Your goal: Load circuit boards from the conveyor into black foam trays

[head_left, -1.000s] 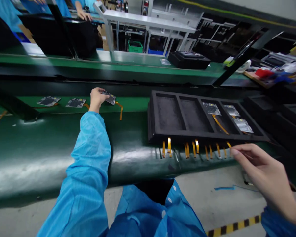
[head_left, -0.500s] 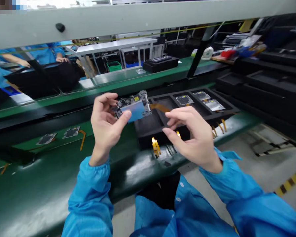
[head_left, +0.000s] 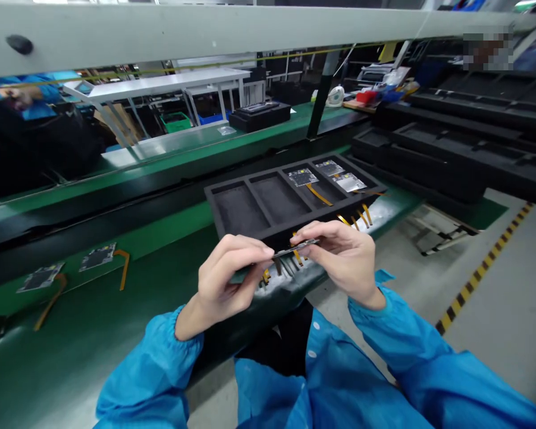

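Note:
A circuit board (head_left: 295, 248) is held nearly edge-on between my two hands, so its faces are mostly hidden. My left hand (head_left: 232, 277) pinches its left end between thumb and fingers. On its right end, the fingers of my right hand (head_left: 342, 255) are closed. Just beyond the hands lies a black foam tray (head_left: 270, 229) with compartments. One compartment holds a circuit board (head_left: 302, 176) with an orange flex cable (head_left: 319, 195). The rightmost compartment has two more boards, one with a silvery face (head_left: 349, 182). Several orange flex cables (head_left: 366, 214) stick out along the tray's near side.
Two circuit boards with flex cables, one nearer (head_left: 41, 277) and one farther (head_left: 97, 257), lie on the green conveyor belt (head_left: 129, 339) at left. Stacked black foam trays (head_left: 446, 161) stand at right. A white beam (head_left: 196, 36) crosses overhead. Other people are in the background.
My right hand has come from empty to gripping the board's right end. The board has dropped lower and turned from face-on to edge-on. The view has shifted to the right.

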Tool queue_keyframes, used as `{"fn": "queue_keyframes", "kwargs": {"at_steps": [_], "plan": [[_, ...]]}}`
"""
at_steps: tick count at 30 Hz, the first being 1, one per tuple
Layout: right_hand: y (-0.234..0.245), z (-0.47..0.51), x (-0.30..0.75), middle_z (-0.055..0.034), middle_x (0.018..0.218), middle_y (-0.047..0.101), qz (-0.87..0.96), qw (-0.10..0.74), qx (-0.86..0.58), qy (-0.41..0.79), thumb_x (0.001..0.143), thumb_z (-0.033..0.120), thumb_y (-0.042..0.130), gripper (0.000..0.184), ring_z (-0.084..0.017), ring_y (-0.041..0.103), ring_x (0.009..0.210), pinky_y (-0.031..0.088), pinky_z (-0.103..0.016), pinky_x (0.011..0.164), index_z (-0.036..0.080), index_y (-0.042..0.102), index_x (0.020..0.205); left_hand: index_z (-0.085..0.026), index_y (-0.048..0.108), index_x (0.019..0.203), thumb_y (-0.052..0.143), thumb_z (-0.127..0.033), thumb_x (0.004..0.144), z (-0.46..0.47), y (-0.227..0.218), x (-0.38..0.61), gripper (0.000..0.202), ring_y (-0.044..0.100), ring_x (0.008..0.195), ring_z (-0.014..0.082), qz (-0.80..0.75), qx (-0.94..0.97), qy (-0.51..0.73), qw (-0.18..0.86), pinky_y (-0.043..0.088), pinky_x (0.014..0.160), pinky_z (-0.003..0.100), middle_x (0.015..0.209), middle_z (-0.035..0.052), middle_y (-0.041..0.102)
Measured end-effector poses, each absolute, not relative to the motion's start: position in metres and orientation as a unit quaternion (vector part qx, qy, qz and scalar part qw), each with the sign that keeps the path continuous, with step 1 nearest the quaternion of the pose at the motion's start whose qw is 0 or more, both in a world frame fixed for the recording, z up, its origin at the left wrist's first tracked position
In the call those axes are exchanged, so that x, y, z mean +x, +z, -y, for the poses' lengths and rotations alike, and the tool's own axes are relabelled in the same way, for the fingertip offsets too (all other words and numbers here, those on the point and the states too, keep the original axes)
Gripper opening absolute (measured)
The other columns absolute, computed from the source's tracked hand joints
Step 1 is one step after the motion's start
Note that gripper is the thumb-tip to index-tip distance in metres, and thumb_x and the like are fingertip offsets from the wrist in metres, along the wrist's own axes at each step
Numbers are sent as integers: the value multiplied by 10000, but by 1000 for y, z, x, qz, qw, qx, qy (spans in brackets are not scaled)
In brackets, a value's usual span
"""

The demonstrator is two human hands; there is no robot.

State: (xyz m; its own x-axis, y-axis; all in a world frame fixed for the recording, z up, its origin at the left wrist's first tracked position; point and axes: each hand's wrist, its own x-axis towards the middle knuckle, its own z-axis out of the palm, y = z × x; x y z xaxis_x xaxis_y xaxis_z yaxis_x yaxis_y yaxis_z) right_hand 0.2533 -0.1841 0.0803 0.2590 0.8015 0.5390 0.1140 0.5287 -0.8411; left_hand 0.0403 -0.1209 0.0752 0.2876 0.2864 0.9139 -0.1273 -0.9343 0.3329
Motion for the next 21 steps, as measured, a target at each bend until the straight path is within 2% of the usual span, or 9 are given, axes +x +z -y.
{"fn": "queue_keyframes", "kwargs": {"at_steps": [5,11,16,18,21], "plan": [[82,187,258,-49,821,849,522,666,-427,319,739,492,1088,409,-242,849,788,736,-355,741,234,777,799,-240,725,1329,788,1,963,121,72,46,443,832,881,215,-26,784,595,176,700,724,315,1051,61,781],[82,181,266,-56,862,847,538,648,-441,310,752,420,1072,341,-221,819,799,704,-339,728,234,786,744,-248,721,1343,803,-30,973,117,64,50,437,792,908,201,-52,780,584,220,679,752,308,1068,61,779],[75,172,271,-22,750,742,535,638,-459,311,681,463,1090,431,-180,701,693,596,-289,609,230,728,686,-245,735,1302,800,-142,1014,118,62,52,313,739,897,178,-115,766,580,254,606,703,265,1065,55,764],[74,170,271,-19,757,724,536,635,-462,309,689,485,1086,454,-174,685,692,583,-285,604,226,712,697,-230,750,1257,795,-195,1026,117,62,53,237,745,905,190,-156,763,564,275,623,733,288,1069,66,768],[74,170,270,-16,795,726,542,630,-467,303,728,508,1066,455,-173,689,717,601,-289,633,228,709,753,-216,758,1104,819,-250,1016,115,63,53,113,726,832,187,-193,753,539,323,613,719,301,975,52,755]]}}
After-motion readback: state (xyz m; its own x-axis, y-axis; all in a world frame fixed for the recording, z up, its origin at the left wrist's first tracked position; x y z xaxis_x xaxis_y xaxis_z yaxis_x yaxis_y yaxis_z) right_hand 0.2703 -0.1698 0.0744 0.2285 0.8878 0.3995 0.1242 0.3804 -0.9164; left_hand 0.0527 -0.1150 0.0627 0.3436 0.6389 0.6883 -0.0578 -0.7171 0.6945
